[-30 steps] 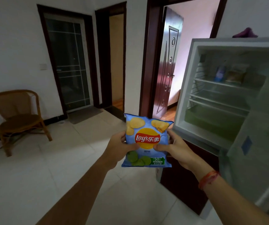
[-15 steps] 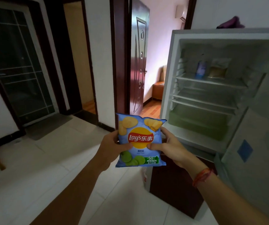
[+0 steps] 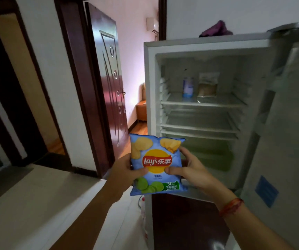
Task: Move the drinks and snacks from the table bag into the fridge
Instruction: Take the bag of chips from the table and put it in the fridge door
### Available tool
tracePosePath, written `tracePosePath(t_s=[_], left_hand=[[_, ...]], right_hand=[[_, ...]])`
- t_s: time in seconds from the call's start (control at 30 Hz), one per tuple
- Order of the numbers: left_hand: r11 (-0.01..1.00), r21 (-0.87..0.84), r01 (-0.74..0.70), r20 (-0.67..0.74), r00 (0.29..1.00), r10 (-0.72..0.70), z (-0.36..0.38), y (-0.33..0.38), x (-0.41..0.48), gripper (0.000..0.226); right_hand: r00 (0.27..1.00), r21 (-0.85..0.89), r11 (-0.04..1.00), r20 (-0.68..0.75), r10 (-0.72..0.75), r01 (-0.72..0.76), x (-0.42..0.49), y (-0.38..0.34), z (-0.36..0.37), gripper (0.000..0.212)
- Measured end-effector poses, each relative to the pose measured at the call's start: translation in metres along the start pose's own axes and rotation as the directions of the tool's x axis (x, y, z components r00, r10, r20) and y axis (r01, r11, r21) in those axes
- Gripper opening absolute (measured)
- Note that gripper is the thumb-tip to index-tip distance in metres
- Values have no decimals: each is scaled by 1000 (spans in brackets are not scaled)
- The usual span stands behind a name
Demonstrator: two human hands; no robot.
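A light blue bag of Lay's chips (image 3: 156, 164) is held upright in front of me, just before the lower left corner of the open fridge (image 3: 149, 83). My left hand (image 3: 125, 171) grips its left edge, thumb across the front. My right hand (image 3: 190, 170) grips its right edge the same way. Inside the fridge, a small blue-white bottle (image 3: 188, 86) and a clear packet with brown contents (image 3: 207, 85) stand on the top shelf (image 3: 202, 103). The shelves below hold nothing that I can see.
The fridge door (image 3: 285, 141) stands open at the right. A dark wooden room door (image 3: 109, 74) is open to the left of the fridge. A purple cloth (image 3: 216, 29) lies on the fridge top. White tiled floor (image 3: 27, 204) stretches to the left.
I have come closer to the fridge and turned right, so it now fills the right half of the view. Both hands keep the same hold on the chips bag.
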State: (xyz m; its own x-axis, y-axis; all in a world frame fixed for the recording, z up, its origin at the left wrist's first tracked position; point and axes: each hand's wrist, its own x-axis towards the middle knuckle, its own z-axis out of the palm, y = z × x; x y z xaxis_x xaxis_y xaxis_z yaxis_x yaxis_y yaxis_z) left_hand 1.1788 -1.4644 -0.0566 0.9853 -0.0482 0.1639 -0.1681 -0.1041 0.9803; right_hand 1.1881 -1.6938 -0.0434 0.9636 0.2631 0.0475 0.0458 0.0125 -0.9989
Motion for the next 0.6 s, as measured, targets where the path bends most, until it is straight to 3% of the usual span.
tracePosePath(t_s=[0.3, 0.6], left_hand=[[993, -114, 10, 267, 963, 21, 63, 5, 92, 48], [980, -195, 29, 527, 846, 80, 119, 8, 157, 40]], right_hand=[[968, -105, 994, -246, -44, 18, 12, -5, -73, 68], [839, -202, 979, -536, -91, -22, -6, -21, -95, 62]])
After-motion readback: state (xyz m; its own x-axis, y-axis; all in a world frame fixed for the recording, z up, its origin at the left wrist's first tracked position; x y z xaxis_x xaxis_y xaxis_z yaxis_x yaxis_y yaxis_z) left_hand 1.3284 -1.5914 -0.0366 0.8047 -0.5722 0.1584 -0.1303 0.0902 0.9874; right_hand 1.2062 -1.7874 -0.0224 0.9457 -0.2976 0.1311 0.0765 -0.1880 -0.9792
